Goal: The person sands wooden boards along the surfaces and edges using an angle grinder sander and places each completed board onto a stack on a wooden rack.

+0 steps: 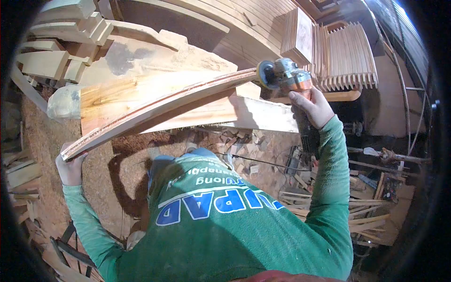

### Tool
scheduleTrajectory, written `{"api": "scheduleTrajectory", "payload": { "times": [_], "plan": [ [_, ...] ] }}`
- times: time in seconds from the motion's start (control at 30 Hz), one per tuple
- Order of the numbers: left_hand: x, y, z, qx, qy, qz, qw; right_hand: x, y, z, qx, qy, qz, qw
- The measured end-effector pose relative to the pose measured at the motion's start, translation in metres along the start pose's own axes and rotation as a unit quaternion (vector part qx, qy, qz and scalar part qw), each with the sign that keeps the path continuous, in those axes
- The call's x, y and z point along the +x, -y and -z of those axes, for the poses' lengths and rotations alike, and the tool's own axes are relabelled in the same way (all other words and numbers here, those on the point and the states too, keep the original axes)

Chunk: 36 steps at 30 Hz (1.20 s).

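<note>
A long, slightly curved wooden piece (164, 103) slants across the view over the workbench. My left hand (70, 165) is closed around its near left end. In my right hand (314, 105) is an angle grinder (293, 77), gripped by its body below the orange-and-silver head. The grinder's round disc (267, 74) is at the far right end of the wooden piece; whether it touches the wood I cannot tell. Under the piece lies a broad wooden board (105, 103) on the bench.
Cut wooden blocks (44, 61) are piled at the upper left. Stacked slats (347, 56) stand at the upper right. Offcuts (249, 145) and sawdust cover the floor beyond my body. A dark cord (268, 161) crosses there, and scrap strips (366, 218) lie at the lower right.
</note>
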<state>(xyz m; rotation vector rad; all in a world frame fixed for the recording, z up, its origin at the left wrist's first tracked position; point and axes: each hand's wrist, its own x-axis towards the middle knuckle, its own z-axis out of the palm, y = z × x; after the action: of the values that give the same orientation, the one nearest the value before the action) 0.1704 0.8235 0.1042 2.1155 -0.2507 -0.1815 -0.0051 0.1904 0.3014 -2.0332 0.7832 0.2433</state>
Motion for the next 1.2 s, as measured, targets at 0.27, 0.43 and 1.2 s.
{"api": "scheduleTrajectory", "payload": {
  "times": [0.27, 0.43, 1.2],
  "plan": [
    [0.000, 0.002, -0.001, -0.001, -0.001, 0.009, 1.000, -0.005, 0.012, -0.009, 0.003, -0.001, -0.015, 1.000],
    [0.004, -0.023, -0.008, 0.034, -0.021, -0.040, 0.998, -0.029, 0.063, -0.093, 0.007, 0.066, 0.067, 0.996],
    [0.009, 0.009, -0.001, -0.149, 0.034, -0.219, 0.964, -0.090, 0.221, -0.354, -0.219, 0.197, 0.351, 0.889]
  ]
}}
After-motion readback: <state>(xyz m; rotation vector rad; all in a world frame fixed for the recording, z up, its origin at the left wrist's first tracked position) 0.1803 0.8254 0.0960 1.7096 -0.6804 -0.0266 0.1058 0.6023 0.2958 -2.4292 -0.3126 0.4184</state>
